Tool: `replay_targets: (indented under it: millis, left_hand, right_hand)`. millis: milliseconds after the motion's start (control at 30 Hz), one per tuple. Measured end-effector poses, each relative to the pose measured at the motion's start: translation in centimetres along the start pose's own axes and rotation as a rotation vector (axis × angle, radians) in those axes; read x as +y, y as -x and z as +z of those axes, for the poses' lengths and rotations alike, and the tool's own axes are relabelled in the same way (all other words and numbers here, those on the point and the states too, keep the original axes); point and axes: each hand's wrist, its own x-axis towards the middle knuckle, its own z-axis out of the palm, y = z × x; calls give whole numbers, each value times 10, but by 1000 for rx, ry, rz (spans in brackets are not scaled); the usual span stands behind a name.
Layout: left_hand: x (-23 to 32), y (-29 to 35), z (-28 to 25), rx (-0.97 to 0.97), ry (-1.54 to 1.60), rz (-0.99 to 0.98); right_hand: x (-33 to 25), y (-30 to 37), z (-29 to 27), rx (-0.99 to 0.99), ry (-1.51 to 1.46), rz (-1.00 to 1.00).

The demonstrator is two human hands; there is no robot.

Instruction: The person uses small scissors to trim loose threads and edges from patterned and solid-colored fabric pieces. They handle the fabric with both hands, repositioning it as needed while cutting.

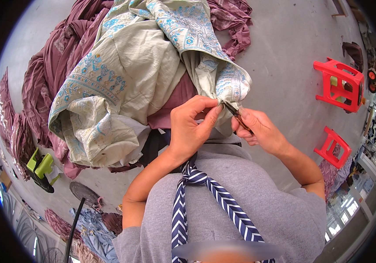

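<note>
A pale green cloth point(146, 65) with blue and gold embroidered borders is bunched over my lap. My left hand point(192, 125) pinches a small fold of its edge between thumb and forefinger. Close beside that pinch, my right hand point(260, 129) grips a small pair of dark thread snips point(236, 115), with the blades pointing up and left at the cloth. The blade tips touch or nearly touch the fold; whether a thread lies between them is too small to tell. An embroidered corner point(233, 83) of the cloth stands up just beyond both hands.
Mauve cloth point(50, 74) lies heaped on the left and beyond the green one. Two red plastic stools, one farther point(341, 85) and one nearer point(333, 147), stand on the grey floor point(280, 57) at right. At left are a lime-green stool point(43, 166) and blue cloth point(93, 230).
</note>
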Motion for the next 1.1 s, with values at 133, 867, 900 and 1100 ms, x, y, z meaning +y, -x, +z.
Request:
replay_targets:
  millis: [133, 867, 900, 1100]
  left_hand:
    - [0, 0, 1, 21, -15, 27]
    - [3, -1, 0, 5, -83, 112]
    - [3, -1, 0, 7, -88, 128]
    - [4, -3, -1, 27, -165, 207]
  right_hand:
    - [1, 0, 0, 11, 6, 7]
    - [7, -9, -3, 309, 822, -496]
    - [7, -9, -4, 274, 750, -481]
    - [-6, -5, -14, -171, -21, -24]
